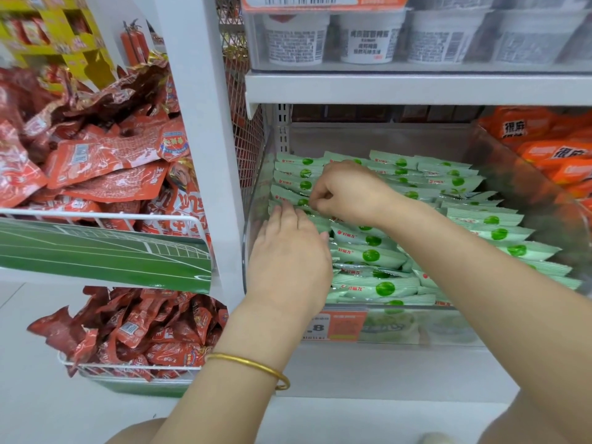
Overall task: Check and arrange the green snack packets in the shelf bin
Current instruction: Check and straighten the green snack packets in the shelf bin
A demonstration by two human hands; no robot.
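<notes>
My bangle (250, 362) sits nearest. Above it my left hand (288, 251) lies flat, fingers straight, on the green snack packets (371, 254) at the left side of the shelf bin (525, 187). Deeper in the bin, my right hand (346, 193) pinches one packet's edge. I judge the straightening is underway; next I need to seat that packet in line.

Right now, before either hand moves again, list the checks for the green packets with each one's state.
1. The left hand lies flat on the green packets at the front left of the clear bin: ok.
2. The right hand fingers pinch a packet edge further back: ok.
3. Back-left rows overlap evenly: ok.
4. Front-middle packets lie crooked: not ok.
5. All packets inside the bin: ok.
6. Printed dates readable: cannot tell.
</notes>
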